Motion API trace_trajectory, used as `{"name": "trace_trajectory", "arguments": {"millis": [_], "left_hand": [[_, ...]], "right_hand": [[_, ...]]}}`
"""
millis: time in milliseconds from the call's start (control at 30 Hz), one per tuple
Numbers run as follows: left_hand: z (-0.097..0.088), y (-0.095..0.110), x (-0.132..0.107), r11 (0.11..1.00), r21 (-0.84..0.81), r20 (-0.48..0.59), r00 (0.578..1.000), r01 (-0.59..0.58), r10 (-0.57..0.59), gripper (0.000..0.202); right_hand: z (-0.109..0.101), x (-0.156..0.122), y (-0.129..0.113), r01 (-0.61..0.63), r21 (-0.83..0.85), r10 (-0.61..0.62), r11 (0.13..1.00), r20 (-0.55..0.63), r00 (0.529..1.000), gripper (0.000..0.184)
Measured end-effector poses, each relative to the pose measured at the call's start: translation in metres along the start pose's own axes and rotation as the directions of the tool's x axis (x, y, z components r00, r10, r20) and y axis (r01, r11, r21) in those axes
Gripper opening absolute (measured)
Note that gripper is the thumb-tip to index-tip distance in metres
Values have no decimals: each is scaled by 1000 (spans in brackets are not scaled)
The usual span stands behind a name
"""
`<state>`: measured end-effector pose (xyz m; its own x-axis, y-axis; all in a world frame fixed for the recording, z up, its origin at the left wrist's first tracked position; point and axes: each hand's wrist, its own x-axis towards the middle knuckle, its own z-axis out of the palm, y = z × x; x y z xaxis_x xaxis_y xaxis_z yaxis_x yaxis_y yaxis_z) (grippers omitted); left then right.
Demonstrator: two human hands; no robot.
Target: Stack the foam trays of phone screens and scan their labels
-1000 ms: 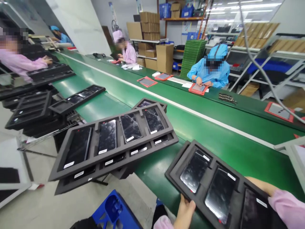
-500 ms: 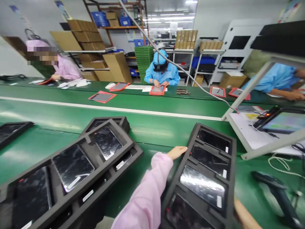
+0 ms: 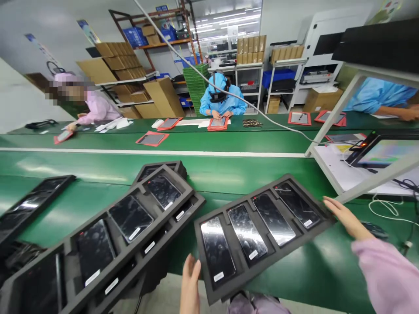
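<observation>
our left hand [image 3: 190, 281], thumb and fingers slightly apart, is empty beside the black tray [image 3: 267, 239], which has swung slantwise across the near edge of the tabletop [image 3: 304, 261]; we judge it set down. our right hand [image 3: 345, 219], fingers loosely straight, is at its right end, contact uncertain. the phones' [image 3: 247, 233] white labels [image 3: 253, 254] and far posters [image 3: 88, 31] are unreadable.

Strip lights [image 3: 229, 16] are shining beyond the window [image 3: 225, 32]; brown rack [image 3: 166, 44] and white shelving [image 3: 250, 66] are standing before pale wall [image 3: 284, 22].
</observation>
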<state>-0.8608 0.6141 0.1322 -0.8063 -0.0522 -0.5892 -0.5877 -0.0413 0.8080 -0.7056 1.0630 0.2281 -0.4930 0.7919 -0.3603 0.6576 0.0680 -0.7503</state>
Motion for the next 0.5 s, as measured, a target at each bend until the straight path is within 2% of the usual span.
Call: {"name": "trace_trajectory", "arguments": {"millis": [33, 67, 100, 133, 200, 300, 400, 500], "left_hand": [[5, -6, 0, 979, -110, 52, 985, 170, -165, 33], [13, -8, 0, 932, -191, 127, 949, 309, -289, 28], [20, -7, 0, 882, -238, 196, 910, 407, -367, 25], [27, -3, 0, 851, -263, 234, 886, 454, -400, 24], [37, 9, -1, 857, -282, 236, 897, 432, -375, 20], [40, 26, 1, 913, -215, 239, 925, 346, -294, 15], [42, 36, 4, 964, -121, 304, 933, 235, -190, 16], [47, 40, 7, 990, -11, 373, 919, 141, -127, 22]], "right_hand": [[0, 14, -10, -5, 0, 5, 1000, 67, 998, 47], [2, 24, -18, -20, -2, 20, 1000, 135, 991, 45], [6, 31, -21, -41, -5, 41, 999, 192, 981, 43], [9, 33, -20, -60, -6, 60, 998, 236, 970, 42], [13, 25, -5, -85, -2, 82, 996, 292, 953, 45], [11, -13, 46, -84, 30, 73, 996, 268, 961, 54], [8, -63, 105, -100, 77, 91, 992, 114, 989, 56], [9, -95, 135, -107, 95, 107, 990, 6, 994, 55]]}}
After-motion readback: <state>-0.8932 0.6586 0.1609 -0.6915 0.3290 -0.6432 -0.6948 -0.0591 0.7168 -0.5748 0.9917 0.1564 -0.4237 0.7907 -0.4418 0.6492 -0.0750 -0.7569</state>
